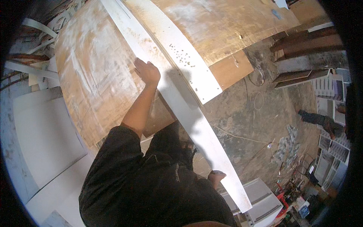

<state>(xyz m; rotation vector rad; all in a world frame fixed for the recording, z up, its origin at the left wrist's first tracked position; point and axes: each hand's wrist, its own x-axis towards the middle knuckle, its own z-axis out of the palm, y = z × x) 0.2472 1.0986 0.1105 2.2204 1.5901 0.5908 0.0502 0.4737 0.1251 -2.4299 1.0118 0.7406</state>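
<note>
A long white board (181,106) runs diagonally from the top to the lower right, passing beside my body. My left hand (148,72) is at its left edge, partway along, with fingers bent against the board; part of the grip is hidden. Close to the near end, my right hand (216,178) grips the same edge, its thumb on the top face and its other fingers out of sight. A second white strip (185,56), dotted with small dark marks, lies alongside on the large worn brown panel (90,75).
A small brown board (234,70) sticks out past the panel. A cable (242,138) crosses the dusty floor at right. White drawer-like units (266,204) stand by the board's near end. A person (321,123) is at far right. Large white panels (49,132) lean at left.
</note>
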